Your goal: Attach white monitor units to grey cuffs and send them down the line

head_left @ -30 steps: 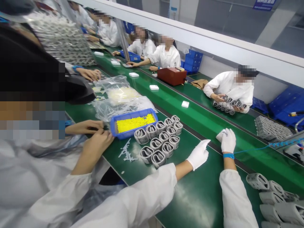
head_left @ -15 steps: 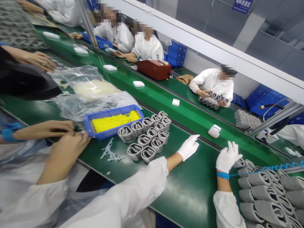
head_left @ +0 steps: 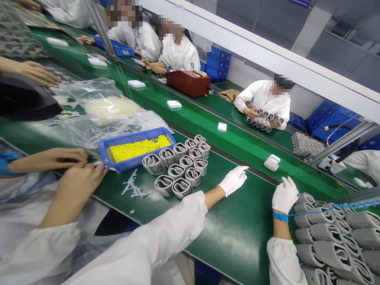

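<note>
My left hand [head_left: 233, 181], in a white glove, reaches over the green work table with its fingers stretched out and nothing in them. Beyond the fingertips, on the green belt, is a white device with a grey rolled cuff [head_left: 272, 162], apart from both hands. My right hand [head_left: 285, 194], also gloved and with a blue wrist strap [head_left: 280, 217], is raised near the belt's edge, fingers up and slightly bent, holding nothing visible. Beside it on the right are stacked grey rolled cuffs [head_left: 329, 233]. More grey cuffs [head_left: 181, 170] stand in rows left of my left hand.
A blue tray [head_left: 130, 164] with yellow pieces stands at left, near clear plastic bags [head_left: 109, 105]. A co-worker's hands [head_left: 80, 170] are beside it. White devices [head_left: 222, 127] lie along the belt. A blue coiled cord [head_left: 356, 206] crosses the right stack. Co-workers sit opposite.
The view has shifted slightly. The device with the cuff has moved right along the belt, as have other white devices. The fingers of my right hand have drawn closer together; my left stays outstretched.
</note>
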{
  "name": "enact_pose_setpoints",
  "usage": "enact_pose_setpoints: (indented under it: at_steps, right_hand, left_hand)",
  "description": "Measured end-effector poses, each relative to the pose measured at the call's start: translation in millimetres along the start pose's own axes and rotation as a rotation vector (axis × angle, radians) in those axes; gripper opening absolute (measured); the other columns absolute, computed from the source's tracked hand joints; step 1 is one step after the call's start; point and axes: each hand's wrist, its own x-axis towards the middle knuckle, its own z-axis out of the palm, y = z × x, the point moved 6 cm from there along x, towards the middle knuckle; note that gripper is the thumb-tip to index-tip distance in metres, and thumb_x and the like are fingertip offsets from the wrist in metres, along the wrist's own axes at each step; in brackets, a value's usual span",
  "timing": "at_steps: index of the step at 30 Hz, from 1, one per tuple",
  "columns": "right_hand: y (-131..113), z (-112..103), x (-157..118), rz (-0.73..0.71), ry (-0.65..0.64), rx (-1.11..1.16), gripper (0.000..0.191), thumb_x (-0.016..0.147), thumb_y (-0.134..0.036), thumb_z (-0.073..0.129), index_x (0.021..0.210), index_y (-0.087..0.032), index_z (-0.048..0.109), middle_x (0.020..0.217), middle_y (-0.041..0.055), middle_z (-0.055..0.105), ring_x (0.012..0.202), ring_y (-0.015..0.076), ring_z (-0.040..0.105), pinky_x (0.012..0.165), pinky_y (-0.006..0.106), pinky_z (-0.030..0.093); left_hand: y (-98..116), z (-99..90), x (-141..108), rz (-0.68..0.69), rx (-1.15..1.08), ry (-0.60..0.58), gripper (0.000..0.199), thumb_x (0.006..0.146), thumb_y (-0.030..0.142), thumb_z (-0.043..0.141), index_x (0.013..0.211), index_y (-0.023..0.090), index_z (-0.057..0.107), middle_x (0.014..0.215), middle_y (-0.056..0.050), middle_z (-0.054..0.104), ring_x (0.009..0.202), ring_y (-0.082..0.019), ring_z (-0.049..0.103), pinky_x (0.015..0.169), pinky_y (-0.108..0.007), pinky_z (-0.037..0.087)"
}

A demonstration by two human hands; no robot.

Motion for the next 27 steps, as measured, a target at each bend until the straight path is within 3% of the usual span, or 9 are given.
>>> enact_pose_setpoints:
  at_steps: [3,6,9,12,17,19,23,27]
  right_hand:
    - [-6.0,-9.7,-1.2,-0.052,0.054,0.078,0.046,0.099,-0.023,0.042,0.122,-0.015,0.081,0.137,0.0185,0.072,0.131,0.0355,0.063,0.116,0.052,0.044]
    - [0.4,-14.4,1.9,0.0,0.074,0.081,0.047,0.099,-0.022,0.041,0.126,-0.013,0.079,0.14,0.0225,0.069,0.137,0.0386,0.058,0.121,0.058,0.038]
    - [12.6,-3.1,4.3,0.091,0.011,0.048,0.049,0.096,-0.025,0.044,0.13,-0.009,0.077,0.143,0.0267,0.065,0.142,0.0422,0.052,0.123,0.062,0.034]
    - [16.5,13.0,2.4,0.103,-0.031,0.062,0.052,0.093,-0.025,0.047,0.131,-0.004,0.075,0.142,0.0287,0.064,0.143,0.0414,0.052,0.124,0.059,0.035]
    - [-1.8,32.0,-9.0,0.07,-0.11,0.129,0.062,0.092,-0.028,0.049,0.147,-0.004,0.063,0.158,0.0274,0.051,0.136,0.0341,0.059,0.117,0.047,0.046]
    - [-13.8,37.3,-14.3,0.068,-0.165,0.184,0.066,0.093,-0.031,0.05,0.154,-0.006,0.057,0.163,0.0262,0.047,0.141,0.0334,0.056,0.119,0.045,0.045]
    - [-27.9,44.5,-20.6,0.122,-0.24,0.278,0.074,0.092,-0.037,0.054,0.161,-0.009,0.05,0.155,0.0226,0.057,0.142,0.0349,0.055,0.123,0.049,0.041]
    - [-25.7,50.6,-23.0,0.166,-0.225,0.344,0.078,0.09,-0.04,0.056,0.162,-0.01,0.049,0.15,0.021,0.06,0.138,0.035,0.058,0.122,0.048,0.041]
  left_hand:
    - [2.2,-1.2,-0.8,0.006,0.021,-0.003,0.049,0.097,0.019,0.054,0.145,0.019,0.064,0.143,-0.011,0.069,0.123,-0.023,0.071,0.115,-0.036,0.053]
    - [4.9,-2.3,-1.2,0.009,0.022,-0.007,0.049,0.098,0.02,0.053,0.145,0.019,0.065,0.144,-0.011,0.068,0.123,-0.023,0.071,0.114,-0.035,0.053]
    - [6.9,-2.6,-1.6,0.012,0.027,-0.017,0.048,0.098,0.021,0.053,0.145,0.019,0.066,0.143,-0.011,0.068,0.122,-0.024,0.071,0.113,-0.036,0.054]
    - [7.3,-2.6,-2.2,0.016,0.039,-0.023,0.047,0.099,0.023,0.054,0.144,0.02,0.067,0.142,-0.01,0.07,0.12,-0.023,0.071,0.111,-0.035,0.055]
    - [0.9,-1.0,-0.4,0.051,0.058,-0.007,0.044,0.099,0.028,0.056,0.141,0.023,0.069,0.138,-0.008,0.072,0.119,-0.022,0.071,0.111,-0.034,0.054]
    - [-5.3,0.4,3.0,0.063,0.068,0.016,0.042,0.099,0.033,0.058,0.139,0.027,0.069,0.136,-0.005,0.073,0.124,-0.024,0.069,0.113,-0.035,0.053]
    - [-27.2,-1.9,19.8,-0.045,0.136,0.139,0.042,0.098,0.044,0.057,0.14,0.041,0.064,0.134,0.003,0.073,0.142,-0.027,0.057,0.118,-0.043,0.049]
    - [-44.2,-7.7,55.6,-0.135,0.24,0.25,0.055,0.095,0.045,0.063,0.149,0.038,0.055,0.145,-0.002,0.066,0.155,-0.034,0.039,0.126,-0.052,0.039]
